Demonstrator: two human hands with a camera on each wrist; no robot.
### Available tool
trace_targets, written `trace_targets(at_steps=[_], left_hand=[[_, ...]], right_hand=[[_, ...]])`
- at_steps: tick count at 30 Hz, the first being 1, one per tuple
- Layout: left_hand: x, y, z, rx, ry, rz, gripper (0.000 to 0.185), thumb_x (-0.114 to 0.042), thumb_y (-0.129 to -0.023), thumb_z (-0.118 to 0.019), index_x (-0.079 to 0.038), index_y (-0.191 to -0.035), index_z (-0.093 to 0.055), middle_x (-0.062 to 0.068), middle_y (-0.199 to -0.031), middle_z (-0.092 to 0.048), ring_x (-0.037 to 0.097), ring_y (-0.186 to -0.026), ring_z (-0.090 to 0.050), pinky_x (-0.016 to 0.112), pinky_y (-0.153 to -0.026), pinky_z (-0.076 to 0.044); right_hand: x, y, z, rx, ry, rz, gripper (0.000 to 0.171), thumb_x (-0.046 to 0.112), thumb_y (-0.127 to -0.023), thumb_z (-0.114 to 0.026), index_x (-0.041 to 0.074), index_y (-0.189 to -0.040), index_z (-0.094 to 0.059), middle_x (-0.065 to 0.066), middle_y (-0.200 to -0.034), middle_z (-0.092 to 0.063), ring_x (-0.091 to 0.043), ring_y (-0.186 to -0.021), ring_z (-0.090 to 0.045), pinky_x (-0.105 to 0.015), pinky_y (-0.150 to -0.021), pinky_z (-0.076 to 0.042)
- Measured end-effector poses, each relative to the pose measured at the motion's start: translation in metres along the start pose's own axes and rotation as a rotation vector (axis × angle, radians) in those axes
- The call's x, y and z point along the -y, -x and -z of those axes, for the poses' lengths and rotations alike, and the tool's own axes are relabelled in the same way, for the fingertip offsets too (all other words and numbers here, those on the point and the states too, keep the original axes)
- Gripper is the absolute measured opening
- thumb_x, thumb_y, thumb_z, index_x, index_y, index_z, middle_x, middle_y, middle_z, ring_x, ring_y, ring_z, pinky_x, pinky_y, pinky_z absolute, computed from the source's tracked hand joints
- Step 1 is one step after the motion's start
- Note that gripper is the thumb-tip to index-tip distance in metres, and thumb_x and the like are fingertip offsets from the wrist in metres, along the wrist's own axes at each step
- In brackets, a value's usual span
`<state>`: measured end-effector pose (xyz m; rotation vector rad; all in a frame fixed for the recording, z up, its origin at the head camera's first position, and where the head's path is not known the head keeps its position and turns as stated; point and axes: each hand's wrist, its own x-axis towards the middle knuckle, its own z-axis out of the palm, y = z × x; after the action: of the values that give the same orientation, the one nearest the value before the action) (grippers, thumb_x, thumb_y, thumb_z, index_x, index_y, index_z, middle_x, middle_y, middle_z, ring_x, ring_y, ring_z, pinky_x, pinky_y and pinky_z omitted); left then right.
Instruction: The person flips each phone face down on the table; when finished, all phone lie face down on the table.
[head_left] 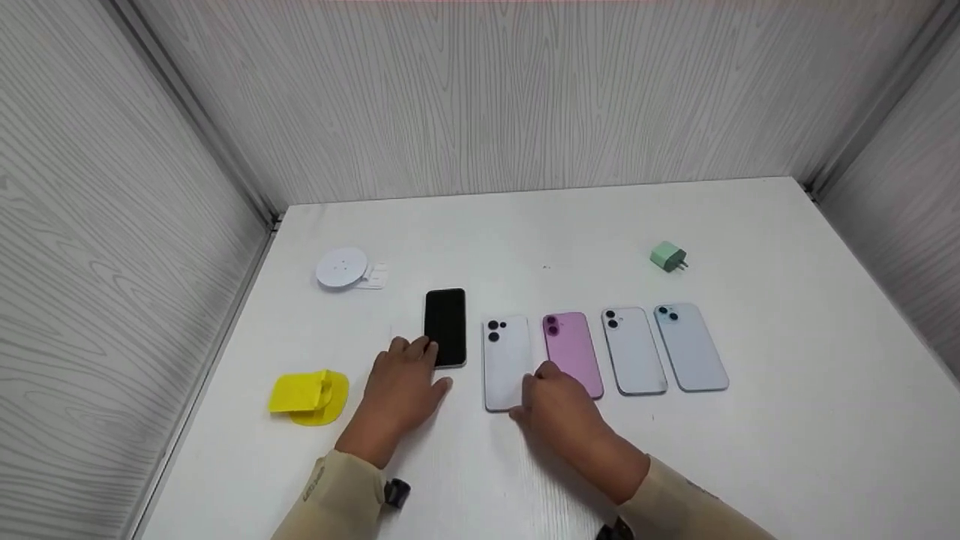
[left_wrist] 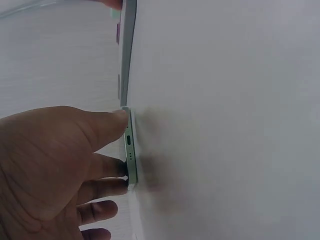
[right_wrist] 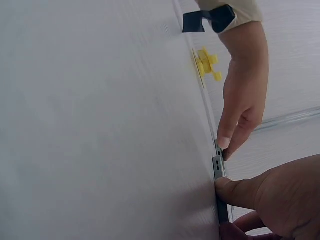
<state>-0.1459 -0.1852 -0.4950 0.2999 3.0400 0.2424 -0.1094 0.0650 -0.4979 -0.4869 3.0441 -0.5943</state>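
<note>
My left hand has its fingertips at the lower left edge of a phone with a black screen. In the head view its thumb lies just below that phone's bottom edge. The left wrist view shows the phone's bottom edge with its port, beside the thumb and fingers. My right hand holds a white phone, back up, by its lower right corner. Its thumb is at the bottom edge and its curled fingers are at the right side, partly over the pink phone.
Two pale phones lie face down on the right, a white one and a light blue one. A green charger plug sits behind them. A round white disc and a yellow stand are on the left. Panels enclose the table.
</note>
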Motion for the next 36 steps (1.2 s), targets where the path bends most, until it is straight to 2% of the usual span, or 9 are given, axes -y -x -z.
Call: trace_targets(at_steps=[6, 13, 16, 20, 29, 34, 36], left_hand=[[-0.003, 0.03, 0.0, -0.025, -0.043, -0.03, 0.063, -0.041, -0.104, -0.075, -0.001, -0.152, -0.063, 0.019, -0.155, -0.063, 0.037, -0.136, -0.055, 0.052, -0.111, -0.05], [-0.005, 0.049, 0.003, -0.083, -0.143, -0.079, 0.053, -0.036, -0.098, -0.083, -0.003, -0.139, -0.074, 0.017, -0.14, -0.072, 0.034, -0.124, -0.062, 0.047, -0.098, -0.055], [-0.004, 0.052, 0.002, -0.129, -0.153, -0.101, 0.047, -0.033, -0.095, -0.086, -0.004, -0.132, -0.079, 0.017, -0.133, -0.076, 0.033, -0.117, -0.065, 0.046, -0.094, -0.057], [-0.001, 0.052, 0.001, -0.155, -0.1, -0.099, 0.04, -0.026, -0.093, -0.088, -0.005, -0.127, -0.081, 0.018, -0.125, -0.079, 0.032, -0.108, -0.067, 0.044, -0.09, -0.056], [0.001, 0.051, 0.005, -0.076, 0.06, -0.029, 0.038, -0.019, -0.096, -0.085, -0.002, -0.129, -0.08, 0.02, -0.126, -0.078, 0.034, -0.108, -0.069, 0.048, -0.099, -0.059], [0.002, 0.05, 0.005, -0.066, 0.098, -0.02, 0.038, -0.018, -0.096, -0.085, -0.001, -0.13, -0.079, 0.019, -0.126, -0.079, 0.033, -0.107, -0.069, 0.047, -0.1, -0.059], [0.002, 0.049, 0.004, -0.066, 0.103, -0.024, 0.039, -0.018, -0.096, -0.085, -0.001, -0.13, -0.079, 0.018, -0.125, -0.079, 0.031, -0.106, -0.068, 0.047, -0.099, -0.059]], right_hand=[[0.0, 0.001, -0.001, -0.032, 0.027, 0.041, 0.035, 0.027, -0.087, -0.094, -0.002, -0.096, -0.076, -0.014, -0.095, -0.065, -0.025, -0.077, -0.068, -0.04, -0.07, -0.061], [-0.001, 0.001, 0.001, -0.045, 0.032, 0.06, 0.034, 0.026, -0.088, -0.094, -0.002, -0.095, -0.076, -0.012, -0.09, -0.062, -0.022, -0.071, -0.063, -0.038, -0.066, -0.059], [0.0, 0.001, 0.002, -0.028, 0.019, 0.038, 0.033, 0.025, -0.088, -0.093, -0.002, -0.095, -0.076, -0.012, -0.091, -0.062, -0.021, -0.071, -0.062, -0.038, -0.067, -0.059], [0.003, 0.0, 0.002, 0.001, 0.014, 0.002, 0.036, 0.025, -0.088, -0.093, -0.003, -0.102, -0.078, -0.013, -0.096, -0.064, -0.021, -0.075, -0.064, -0.037, -0.069, -0.059], [0.003, -0.001, 0.0, -0.002, 0.024, -0.006, 0.038, 0.026, -0.087, -0.094, -0.004, -0.104, -0.078, -0.014, -0.098, -0.066, -0.024, -0.079, -0.068, -0.039, -0.072, -0.061], [0.003, -0.002, 0.002, 0.034, -0.014, -0.036, 0.035, 0.025, -0.09, -0.092, -0.003, -0.106, -0.079, -0.011, -0.098, -0.065, -0.02, -0.08, -0.065, -0.038, -0.074, -0.06], [0.003, -0.002, 0.004, 0.049, -0.024, -0.032, 0.031, 0.025, -0.091, -0.091, -0.002, -0.099, -0.077, -0.01, -0.095, -0.063, -0.019, -0.078, -0.061, -0.038, -0.074, -0.059]])
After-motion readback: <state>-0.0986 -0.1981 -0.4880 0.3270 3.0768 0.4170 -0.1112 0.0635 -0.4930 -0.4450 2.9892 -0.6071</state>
